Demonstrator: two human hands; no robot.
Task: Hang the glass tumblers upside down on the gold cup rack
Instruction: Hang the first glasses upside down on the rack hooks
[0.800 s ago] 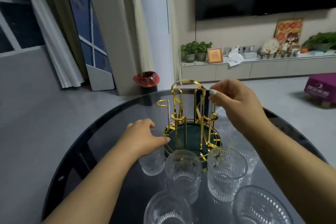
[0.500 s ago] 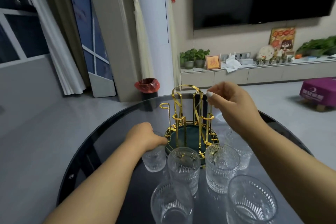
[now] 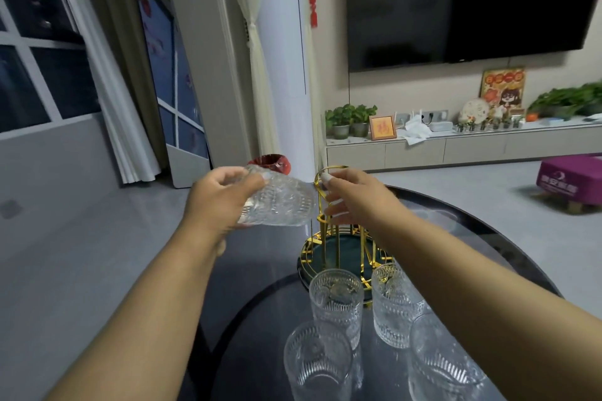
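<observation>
My left hand [image 3: 221, 202] holds a ribbed glass tumbler [image 3: 280, 202] in the air, tipped on its side with its mouth toward the gold cup rack [image 3: 329, 238]. The rack stands on a green round base on the dark glass table. My right hand [image 3: 355, 195] rests on the rack's top loop, thumb and fingers around the gold wire, hiding part of it. Several more tumblers stand upright in front of the rack: one [image 3: 337, 299], one [image 3: 395, 306], one nearest me [image 3: 317, 365] and one partly under my right forearm [image 3: 439, 365].
The round dark glass table [image 3: 488, 225] curves off to the left and far side, with grey floor beyond. A red bin [image 3: 273, 163] stands behind, a TV cabinet [image 3: 456, 148] with plants and a purple box [image 3: 570, 176] to the right.
My left hand has lifted a tumbler off the table and tipped it sideways next to the rack. My right hand stays on the rack's top. The camera has tilted up and left.
</observation>
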